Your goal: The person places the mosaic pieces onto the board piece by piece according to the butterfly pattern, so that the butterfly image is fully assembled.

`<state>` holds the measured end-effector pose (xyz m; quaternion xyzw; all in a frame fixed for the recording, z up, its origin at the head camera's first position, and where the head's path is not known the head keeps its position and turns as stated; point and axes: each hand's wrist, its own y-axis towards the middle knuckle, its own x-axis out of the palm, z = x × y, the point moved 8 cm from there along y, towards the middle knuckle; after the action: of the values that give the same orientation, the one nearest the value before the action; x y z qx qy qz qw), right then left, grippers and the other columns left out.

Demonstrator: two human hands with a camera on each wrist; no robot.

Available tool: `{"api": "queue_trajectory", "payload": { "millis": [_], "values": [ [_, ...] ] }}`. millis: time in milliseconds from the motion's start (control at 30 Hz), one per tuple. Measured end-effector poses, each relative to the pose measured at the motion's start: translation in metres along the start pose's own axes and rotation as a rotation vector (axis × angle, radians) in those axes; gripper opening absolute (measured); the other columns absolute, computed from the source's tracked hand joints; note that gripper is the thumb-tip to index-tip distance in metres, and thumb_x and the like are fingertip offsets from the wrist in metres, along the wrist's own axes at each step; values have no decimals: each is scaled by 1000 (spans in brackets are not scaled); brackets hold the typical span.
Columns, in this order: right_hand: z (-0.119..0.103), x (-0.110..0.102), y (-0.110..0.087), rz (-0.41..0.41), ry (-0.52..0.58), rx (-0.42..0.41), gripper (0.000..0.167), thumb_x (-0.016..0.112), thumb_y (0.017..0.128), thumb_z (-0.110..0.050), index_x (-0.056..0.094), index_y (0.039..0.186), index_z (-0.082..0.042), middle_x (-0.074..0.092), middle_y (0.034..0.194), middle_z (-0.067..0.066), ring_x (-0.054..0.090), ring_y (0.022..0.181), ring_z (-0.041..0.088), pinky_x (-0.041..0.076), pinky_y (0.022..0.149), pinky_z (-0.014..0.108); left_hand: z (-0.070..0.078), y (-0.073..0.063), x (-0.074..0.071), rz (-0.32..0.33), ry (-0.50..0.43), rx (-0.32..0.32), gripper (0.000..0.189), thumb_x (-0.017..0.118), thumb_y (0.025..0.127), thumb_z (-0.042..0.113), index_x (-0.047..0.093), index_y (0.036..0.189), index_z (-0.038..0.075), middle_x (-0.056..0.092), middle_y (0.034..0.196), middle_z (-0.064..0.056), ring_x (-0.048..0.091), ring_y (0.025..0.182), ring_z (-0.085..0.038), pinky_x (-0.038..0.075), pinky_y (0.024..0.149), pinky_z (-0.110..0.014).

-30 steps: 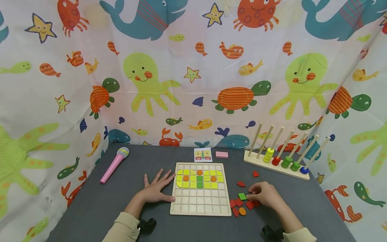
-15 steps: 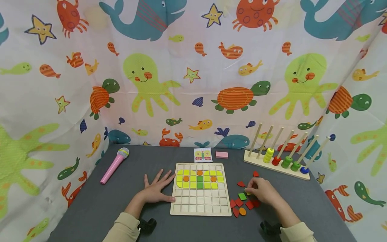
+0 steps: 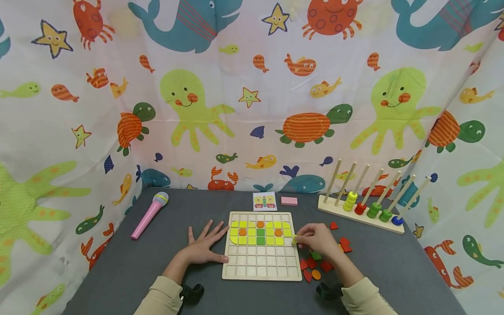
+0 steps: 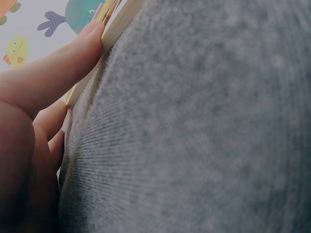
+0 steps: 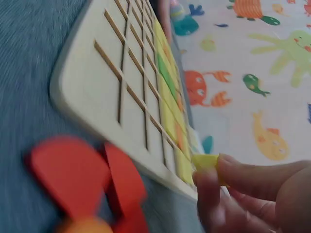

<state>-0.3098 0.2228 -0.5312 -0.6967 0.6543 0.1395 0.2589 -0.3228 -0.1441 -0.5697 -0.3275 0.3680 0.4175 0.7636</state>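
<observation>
My left hand lies spread on the table, fingers straight, with the thumb and a fingertip touching the left edge of a wooden grid board. Yellow, green and orange tiles fill part of the board's upper rows; the lower rows hold none. At the board's right edge, my right hand pinches a small yellow tile between thumb and finger, beside the row that ends in yellow. The tile's exact outline is partly covered by the fingertips. Loose red pieces lie just below this hand in the right wrist view.
Right of the board lie a green tile, an orange disc and several red pieces. A butterfly pattern card and pink block sit behind it. A toy microphone is left, a bead-peg rack back right.
My right hand has taken a yellow tile from among the loose pieces and moved left to the board's edge. Red pieces it covered now show. My left hand has stayed in place.
</observation>
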Motion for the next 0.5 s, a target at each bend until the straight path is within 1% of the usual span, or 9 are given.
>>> {"api": "queue_trajectory", "payload": {
  "millis": [100,233,367,500],
  "values": [
    [2,9,7,18,-44,34,15,83,85,-24,79,91,-11,71,84,3,61,75,21,47,65,30,1,0,-1,3,-2,2,107,73,74,73,22,161,38,16,170,8,-6,158,-33,-25,103,-77],
    [4,16,14,36,-102,50,16,85,83,-27,81,90,-14,71,89,1,57,82,20,46,66,30,1,0,-1,1,-6,-3,108,73,73,74,22,161,37,16,170,7,-6,158,-33,-26,103,-77],
    [3,20,18,58,-148,28,14,85,82,-28,81,86,-15,71,87,0,57,83,20,47,67,30,1,-1,-2,-1,-12,-5,107,73,73,74,22,161,38,15,170,8,-7,158,-33,-26,103,-76],
    [0,24,20,73,-188,6,15,87,80,-28,78,80,-15,69,80,0,57,78,19,46,63,30,0,0,-2,0,-11,-2,107,73,74,74,22,161,39,15,170,9,-7,158,-33,-26,103,-76]
  ]
}}
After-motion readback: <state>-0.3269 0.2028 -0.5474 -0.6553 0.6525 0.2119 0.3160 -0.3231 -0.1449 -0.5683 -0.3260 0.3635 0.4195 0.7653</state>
